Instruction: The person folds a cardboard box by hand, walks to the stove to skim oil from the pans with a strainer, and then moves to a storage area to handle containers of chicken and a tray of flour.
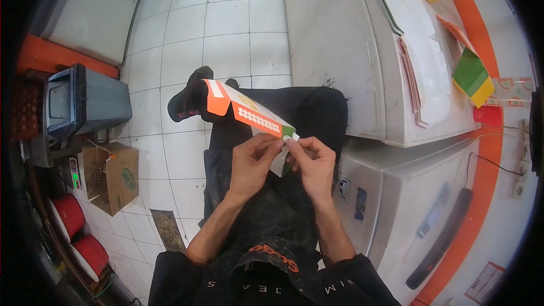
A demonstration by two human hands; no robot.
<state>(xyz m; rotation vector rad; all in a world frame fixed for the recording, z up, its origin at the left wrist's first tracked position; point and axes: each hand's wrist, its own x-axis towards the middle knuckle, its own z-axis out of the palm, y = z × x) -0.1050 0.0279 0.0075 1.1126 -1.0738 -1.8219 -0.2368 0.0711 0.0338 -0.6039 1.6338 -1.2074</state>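
Observation:
A partly folded cardboard box (258, 120), orange, white and green, lies over my lap with its far end pointing to the upper left. An orange flap (217, 103) stands loose at that far end. My left hand (252, 161) pinches the near end between thumb and fingers. Close beside it, my right hand (310, 161) grips the green corner and a small white tab, its thumb pressed on top. The two thumbs almost meet. The undersides of the fingers and the box's lower side are partly hidden.
Stacked flat cardboard sheets (424, 73) and a green-yellow carton piece (473, 73) lie on the white freezer (334, 39) at right. A second white appliance (396, 192) stands nearer. At left are a grey bin (102, 101), an open brown carton (122, 180) and red containers (90, 255).

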